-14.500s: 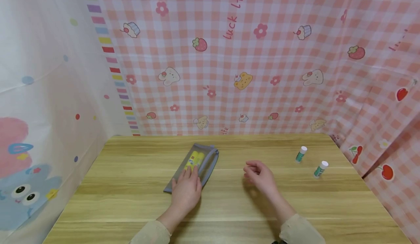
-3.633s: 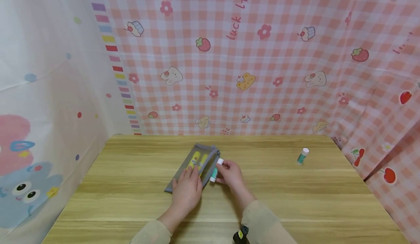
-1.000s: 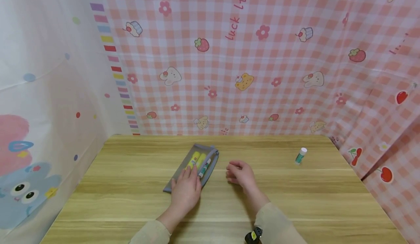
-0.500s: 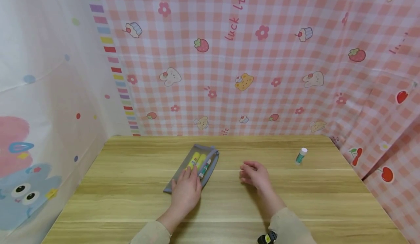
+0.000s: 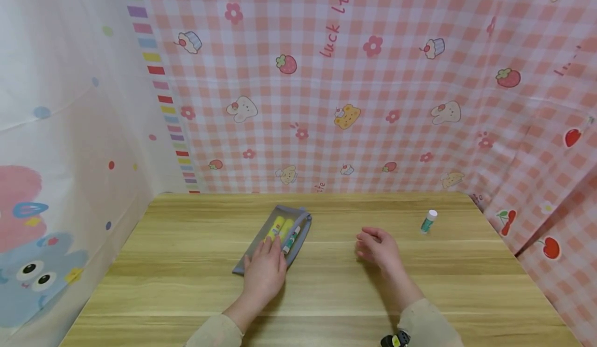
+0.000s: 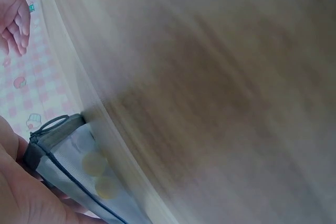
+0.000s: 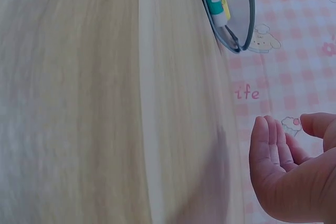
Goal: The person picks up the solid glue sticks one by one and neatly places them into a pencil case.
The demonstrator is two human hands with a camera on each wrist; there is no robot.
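Observation:
A grey mesh zip pouch [image 5: 290, 212] lies slantwise on the table, its mouth along the right side. Inside are two yellow tubes [image 5: 276, 227] and one green-and-white glue stick [image 5: 291, 240]. My left hand [image 5: 265, 270] rests on the pouch's near part, fingers extended over the mesh. The left wrist view shows the pouch mouth [image 6: 58, 129] beside my palm, with round tube ends [image 6: 94, 163] behind the mesh. To the right, my right hand [image 5: 380, 248] is above the table with fingers loosely curved, holding nothing. Another green-and-white glue stick [image 5: 427, 222] stands farther right.
The wooden table [image 5: 186, 264] ends at the back against a pink checked curtain [image 5: 326, 145]. A white printed curtain [image 5: 84, 155] hangs on the left. A black strap device [image 5: 395, 339] sits at my right sleeve.
One of two glue sticks at the right went, in my right hand, to the pouch and now lies inside. Since then my right hand has moved off rightward, bare. My left hand stayed put.

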